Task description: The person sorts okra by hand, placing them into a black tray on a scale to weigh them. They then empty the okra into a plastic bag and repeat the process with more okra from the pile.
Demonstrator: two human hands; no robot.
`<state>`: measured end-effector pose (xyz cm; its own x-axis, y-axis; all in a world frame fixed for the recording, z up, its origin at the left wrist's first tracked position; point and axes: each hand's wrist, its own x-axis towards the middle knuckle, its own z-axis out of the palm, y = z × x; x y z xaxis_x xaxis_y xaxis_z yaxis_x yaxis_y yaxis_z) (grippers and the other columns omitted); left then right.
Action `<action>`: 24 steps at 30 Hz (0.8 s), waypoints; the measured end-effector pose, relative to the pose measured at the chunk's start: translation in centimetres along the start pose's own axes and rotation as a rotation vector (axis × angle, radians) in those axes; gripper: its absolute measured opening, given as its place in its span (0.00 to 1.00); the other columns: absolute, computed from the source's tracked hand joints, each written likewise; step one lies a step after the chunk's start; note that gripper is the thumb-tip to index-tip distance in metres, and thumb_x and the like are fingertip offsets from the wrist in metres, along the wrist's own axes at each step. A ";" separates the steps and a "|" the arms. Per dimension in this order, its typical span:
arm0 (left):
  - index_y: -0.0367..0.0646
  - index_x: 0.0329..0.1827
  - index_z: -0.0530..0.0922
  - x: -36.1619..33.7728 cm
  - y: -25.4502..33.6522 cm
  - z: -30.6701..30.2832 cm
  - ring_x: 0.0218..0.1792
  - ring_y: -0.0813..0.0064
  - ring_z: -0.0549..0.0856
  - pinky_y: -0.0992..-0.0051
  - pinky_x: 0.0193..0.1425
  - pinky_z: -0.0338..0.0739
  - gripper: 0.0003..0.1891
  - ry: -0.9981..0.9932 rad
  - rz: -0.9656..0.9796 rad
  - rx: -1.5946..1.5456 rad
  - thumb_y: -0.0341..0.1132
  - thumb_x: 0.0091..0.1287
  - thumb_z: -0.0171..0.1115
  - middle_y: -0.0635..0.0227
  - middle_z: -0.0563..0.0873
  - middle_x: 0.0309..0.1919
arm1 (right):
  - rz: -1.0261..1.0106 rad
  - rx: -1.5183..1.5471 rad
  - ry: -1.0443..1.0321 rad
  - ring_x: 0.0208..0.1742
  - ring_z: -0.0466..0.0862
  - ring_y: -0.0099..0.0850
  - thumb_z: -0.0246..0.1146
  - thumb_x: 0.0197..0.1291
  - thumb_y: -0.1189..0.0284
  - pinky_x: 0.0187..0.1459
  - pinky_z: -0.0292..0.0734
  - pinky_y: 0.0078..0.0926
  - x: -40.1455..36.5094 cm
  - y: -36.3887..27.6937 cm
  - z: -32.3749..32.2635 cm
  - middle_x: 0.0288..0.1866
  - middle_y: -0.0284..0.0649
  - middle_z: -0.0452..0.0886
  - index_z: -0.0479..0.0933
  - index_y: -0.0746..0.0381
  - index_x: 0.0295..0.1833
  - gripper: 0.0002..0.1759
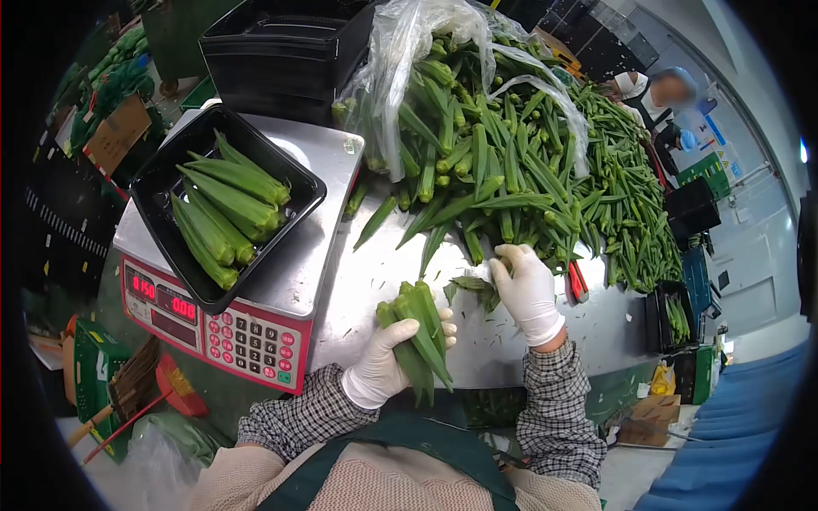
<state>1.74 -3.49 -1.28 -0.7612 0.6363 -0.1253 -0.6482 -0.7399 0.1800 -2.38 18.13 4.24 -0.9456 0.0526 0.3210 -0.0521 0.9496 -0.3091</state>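
Observation:
My left hand [385,364], in a white glove, is closed around a small bunch of okra [418,328] above the front of the metal table. My right hand [527,292], also gloved, is at the near edge of a large okra pile [520,162]. Its fingers are bent and the thumb stands a little apart, with no pod visible between them. Dark leafy scraps [477,288] lie beside it on the left. To my left, a black tray [298,217] with several okra pods [234,196] rests on a weighing scale [294,294].
Stacked black trays [273,72] stand behind the scale. Clear plastic [396,94] drapes over the pile. A red-handled tool [578,283] lies right of my right hand. Another black tray [654,319] holds okra at the far right. A co-worker [652,102] stands beyond the pile.

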 end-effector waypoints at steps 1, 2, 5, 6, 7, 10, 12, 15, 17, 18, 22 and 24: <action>0.38 0.65 0.61 0.0 0.0 0.0 0.51 0.61 0.79 0.60 0.60 0.74 0.29 -0.008 0.005 -0.020 0.35 0.60 0.58 0.54 0.76 0.52 | -0.002 -0.069 0.064 0.32 0.81 0.40 0.63 0.53 0.67 0.33 0.76 0.34 0.4 0.2 0.2 0.33 0.43 0.77 0.77 0.62 0.40 0.11; 0.38 0.65 0.61 0.1 -0.1 0.0 0.51 0.61 0.79 0.60 0.60 0.74 0.30 -0.001 0.002 -0.028 0.36 0.61 0.58 0.53 0.76 0.52 | -0.005 -0.137 0.127 0.31 0.81 0.41 0.63 0.53 0.66 0.33 0.76 0.35 0.7 0.4 0.4 0.33 0.43 0.76 0.76 0.61 0.40 0.12; 0.38 0.65 0.60 0.0 -0.3 -0.2 0.51 0.60 0.79 0.59 0.60 0.73 0.30 0.015 -0.002 -0.025 0.38 0.61 0.59 0.53 0.76 0.53 | -0.036 -0.358 0.163 0.30 0.80 0.42 0.64 0.51 0.65 0.32 0.76 0.36 2.3 0.9 1.5 0.32 0.43 0.75 0.75 0.62 0.38 0.13; 0.38 0.65 0.60 0.1 -0.3 -0.3 0.51 0.60 0.79 0.59 0.60 0.73 0.30 0.009 0.002 -0.013 0.38 0.62 0.59 0.53 0.76 0.54 | -0.019 -0.415 0.112 0.30 0.80 0.41 0.64 0.51 0.64 0.31 0.76 0.35 2.7 0.6 1.6 0.31 0.43 0.74 0.73 0.62 0.35 0.14; 0.38 0.65 0.60 0.2 -0.3 -0.4 0.51 0.60 0.79 0.59 0.60 0.73 0.30 0.003 0.007 -0.002 0.39 0.62 0.59 0.53 0.75 0.54 | -0.006 -0.426 0.114 0.31 0.80 0.42 0.64 0.50 0.64 0.32 0.76 0.36 3.2 0.9 1.6 0.31 0.43 0.75 0.73 0.62 0.36 0.14; 0.39 0.65 0.61 0.1 -0.3 -0.3 0.51 0.60 0.80 0.59 0.60 0.73 0.29 0.022 0.011 -0.001 0.37 0.63 0.58 0.53 0.76 0.54 | -0.003 -0.461 0.131 0.32 0.80 0.41 0.62 0.51 0.66 0.32 0.76 0.36 3.7 1.9 1.4 0.30 0.43 0.74 0.73 0.62 0.33 0.10; 0.39 0.65 0.61 0.1 -0.2 -0.5 0.51 0.60 0.80 0.59 0.60 0.73 0.28 0.016 0.011 0.004 0.36 0.63 0.57 0.53 0.76 0.54 | 0.076 -0.309 0.098 0.32 0.80 0.42 0.61 0.51 0.68 0.33 0.75 0.36 2.8 1.4 -0.4 0.31 0.43 0.75 0.73 0.62 0.33 0.08; 0.37 0.62 0.63 0.1 -0.1 -0.1 0.50 0.61 0.80 0.60 0.59 0.75 0.25 0.017 0.005 -0.020 0.35 0.63 0.58 0.53 0.77 0.52 | 0.115 -0.092 0.144 0.31 0.78 0.42 0.61 0.48 0.72 0.34 0.74 0.35 0.7 2.9 -2.3 0.31 0.44 0.75 0.73 0.63 0.34 0.08; 0.37 0.62 0.64 0.0 -0.3 0.0 0.50 0.61 0.80 0.60 0.59 0.75 0.25 0.019 -0.007 -0.008 0.35 0.63 0.58 0.53 0.77 0.51 | 0.154 -0.053 0.176 0.27 0.78 0.35 0.61 0.52 0.73 0.30 0.74 0.29 -1.0 4.5 -2.3 0.28 0.41 0.75 0.73 0.64 0.36 0.08; 0.38 0.63 0.63 0.1 -0.4 -0.1 0.50 0.61 0.80 0.60 0.59 0.75 0.26 0.020 -0.011 0.016 0.36 0.63 0.58 0.53 0.77 0.52 | 0.273 0.174 0.151 0.26 0.78 0.31 0.60 0.54 0.73 0.28 0.73 0.26 -1.8 4.8 -2.8 0.28 0.40 0.75 0.73 0.64 0.37 0.07; 0.39 0.64 0.62 0.0 -0.3 0.1 0.49 0.62 0.79 0.60 0.59 0.74 0.27 0.042 -0.003 0.049 0.38 0.63 0.57 0.54 0.77 0.52 | 0.553 0.876 0.138 0.21 0.73 0.20 0.52 0.66 0.68 0.22 0.69 0.14 -4.0 4.1 -5.5 0.26 0.37 0.77 0.73 0.65 0.41 0.10; 0.38 0.63 0.62 0.1 -0.4 0.0 0.50 0.62 0.79 0.60 0.59 0.74 0.27 0.047 0.009 0.052 0.39 0.63 0.57 0.54 0.76 0.52 | 0.566 1.059 0.140 0.20 0.73 0.21 0.51 0.67 0.66 0.21 0.68 0.15 -4.8 4.0 -6.2 0.26 0.37 0.77 0.73 0.66 0.42 0.13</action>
<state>1.94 -3.13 -1.35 -0.7679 0.6178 -0.1692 -0.6402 -0.7324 0.2318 3.93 23.64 7.04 -0.8802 0.4741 -0.0230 0.0589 0.0609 -0.9964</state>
